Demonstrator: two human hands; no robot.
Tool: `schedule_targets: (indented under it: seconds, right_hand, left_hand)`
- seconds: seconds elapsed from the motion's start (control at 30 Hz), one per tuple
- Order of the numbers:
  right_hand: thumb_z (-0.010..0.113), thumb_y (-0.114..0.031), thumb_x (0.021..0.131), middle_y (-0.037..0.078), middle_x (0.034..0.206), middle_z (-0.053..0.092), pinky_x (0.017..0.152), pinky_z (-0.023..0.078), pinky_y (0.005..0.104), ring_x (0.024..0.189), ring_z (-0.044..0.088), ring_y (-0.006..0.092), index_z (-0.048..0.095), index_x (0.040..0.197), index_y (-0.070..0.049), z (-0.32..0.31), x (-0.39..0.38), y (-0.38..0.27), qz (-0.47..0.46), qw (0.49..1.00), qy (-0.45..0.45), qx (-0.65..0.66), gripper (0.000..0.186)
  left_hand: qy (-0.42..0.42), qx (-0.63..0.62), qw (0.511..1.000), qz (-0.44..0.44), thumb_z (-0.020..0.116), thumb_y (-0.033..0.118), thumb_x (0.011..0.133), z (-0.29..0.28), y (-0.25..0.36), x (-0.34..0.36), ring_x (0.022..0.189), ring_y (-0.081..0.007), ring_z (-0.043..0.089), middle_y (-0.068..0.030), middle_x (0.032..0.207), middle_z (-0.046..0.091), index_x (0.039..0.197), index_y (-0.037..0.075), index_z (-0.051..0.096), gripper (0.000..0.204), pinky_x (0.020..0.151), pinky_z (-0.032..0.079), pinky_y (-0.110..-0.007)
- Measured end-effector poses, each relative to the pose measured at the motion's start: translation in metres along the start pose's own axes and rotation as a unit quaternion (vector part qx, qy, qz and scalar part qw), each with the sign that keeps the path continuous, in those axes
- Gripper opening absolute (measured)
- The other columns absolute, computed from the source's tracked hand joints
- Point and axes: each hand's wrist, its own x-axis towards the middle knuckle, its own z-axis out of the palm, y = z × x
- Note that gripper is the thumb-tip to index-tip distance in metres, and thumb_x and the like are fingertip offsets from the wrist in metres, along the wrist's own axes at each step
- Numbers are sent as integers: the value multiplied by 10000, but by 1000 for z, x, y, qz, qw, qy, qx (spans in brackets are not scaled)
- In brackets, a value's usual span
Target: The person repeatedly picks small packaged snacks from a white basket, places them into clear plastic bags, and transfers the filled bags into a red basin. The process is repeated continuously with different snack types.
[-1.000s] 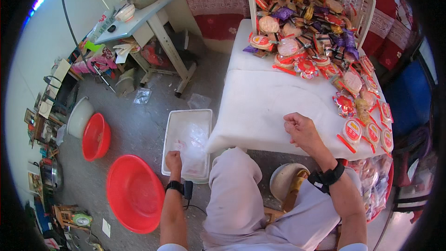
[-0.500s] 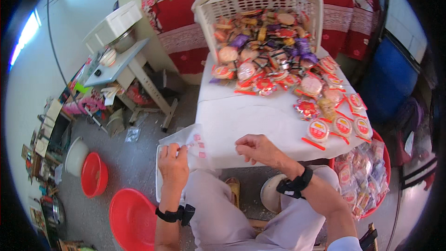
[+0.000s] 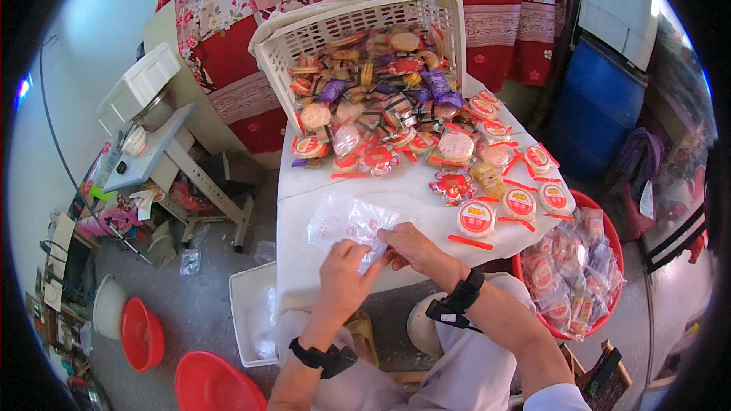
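A clear plastic bag [image 3: 339, 221] with faint red print lies over the front of the white-covered table. My left hand [image 3: 344, 278] pinches its near edge, fingers closed. At the bag's right edge my right hand [image 3: 411, 249] also has its fingers closed on the plastic. Past the bag, wrapped snacks spill from a tipped white basket [image 3: 274, 53]. Nearest my right hand is a round wrapped cracker [image 3: 476, 218] with a red-edged wrapper. A flower-shaped red packet [image 3: 452, 187] and another round wrapped cracker [image 3: 519, 202] lie beside it.
Right of the table, a red tub [image 3: 618, 251] holds several filled clear bags. A white bin [image 3: 242, 320] with clear plastic inside stands by the table's left front. Red basins [image 3: 217, 384] sit on the floor at left. A blue barrel [image 3: 598, 106] stands at far right.
The plastic bag has come up from the left onto the table front with my left hand. My right hand has moved to it and taken hold. The view has shifted right.
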Motion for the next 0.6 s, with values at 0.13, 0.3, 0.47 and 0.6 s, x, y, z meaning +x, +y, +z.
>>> schedule_targets:
  seconds: [0.13,0.3,0.47,0.6]
  right_hand:
    - [581,-385,950,86,692,643,424,464,247,530,612,128,640,913,20,-2,6,-1,15,997,10,-75,411]
    - [598,-394,940,87,724,669,437,473,236,561,634,121,672,919,19,-6,9,-4,-24,992,5,-127,420]
    - [621,-354,929,76,740,684,448,482,215,567,639,110,695,883,7,-7,10,-2,-44,988,-21,-148,372]
    - [639,-280,914,66,733,681,444,480,218,558,632,103,683,846,-15,-2,9,0,-56,991,-11,-124,277]
  left_hand:
    - [-56,-94,988,-110,770,152,752,26,-11,-7,753,-331,618,-136,848,618,905,9,664,235,655,497,-408]
    - [-20,-113,988,-107,724,72,781,36,-27,-14,650,-292,617,-147,820,636,891,-6,684,141,602,487,-368]
    - [1,-92,990,-104,657,31,786,44,-34,-16,658,-318,611,-148,769,620,838,3,658,59,611,481,-391]
    - [32,-132,978,-161,650,25,784,49,-36,-16,630,-274,604,-142,746,627,810,6,645,32,593,468,-364]
